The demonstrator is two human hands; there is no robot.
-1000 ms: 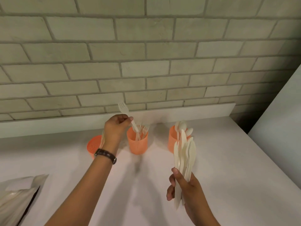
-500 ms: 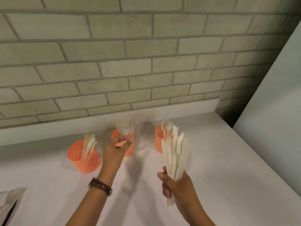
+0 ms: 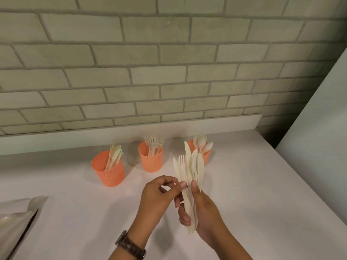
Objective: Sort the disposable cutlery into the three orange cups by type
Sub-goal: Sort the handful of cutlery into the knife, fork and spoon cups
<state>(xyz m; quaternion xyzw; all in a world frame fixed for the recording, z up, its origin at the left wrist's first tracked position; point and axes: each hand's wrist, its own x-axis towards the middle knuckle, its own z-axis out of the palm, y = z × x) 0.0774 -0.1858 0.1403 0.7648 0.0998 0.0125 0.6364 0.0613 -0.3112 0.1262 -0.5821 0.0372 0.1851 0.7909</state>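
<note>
your right hand (image 3: 203, 211) clamps the bundle (image 3: 189, 171); left hand (image 3: 159, 194) pinches its 9 o'clock edge. risk: one pull drags neighbours loose (thin, slick) before the 12 o'clock cups (image 3: 150, 163).

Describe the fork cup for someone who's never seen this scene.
Under the brick wall, three orange cups line the back of the white counter. It is the middle cup: fork tines stick up from it, while the left cup holds knives and the right cup spoons.
</note>
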